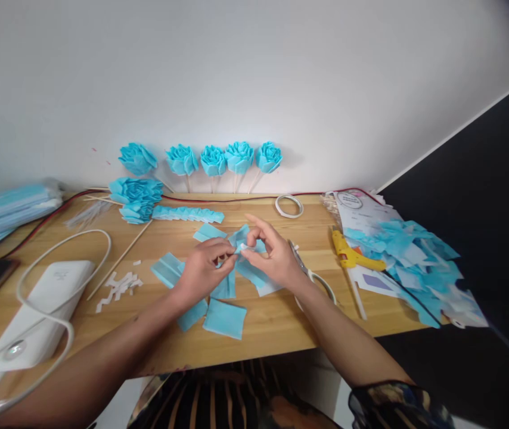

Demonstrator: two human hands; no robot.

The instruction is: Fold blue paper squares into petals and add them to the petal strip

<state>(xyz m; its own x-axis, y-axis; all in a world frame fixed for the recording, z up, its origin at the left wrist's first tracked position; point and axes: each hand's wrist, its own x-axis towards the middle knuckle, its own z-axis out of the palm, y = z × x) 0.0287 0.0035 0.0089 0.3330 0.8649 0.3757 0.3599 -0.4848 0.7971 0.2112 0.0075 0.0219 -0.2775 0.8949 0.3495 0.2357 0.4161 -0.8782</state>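
Observation:
My left hand [207, 268] is closed, thumb and fingertips pinching the edge of a small blue fabric piece [239, 239]. Opposite it, my right hand [275, 253] pinches the same piece between thumb and curled finger. A small white bit [244, 247] shows at the right thumb; I cannot tell whether it is tape or the fabric's white side. Beneath and around both hands lie several cut blue fabric squares, one of them a flat square [224, 319] near the table's front. Scissors [314, 277] rest partly under my right wrist.
Several blue fabric flowers on sticks [213, 161] stand along the wall; more flowers [136, 196] lie left. A petal row [187, 214], tape roll [289, 206], yellow glue gun [350, 250], fabric pile [410, 256], white scraps [120, 286] and a white power bank [42, 316] surround my hands.

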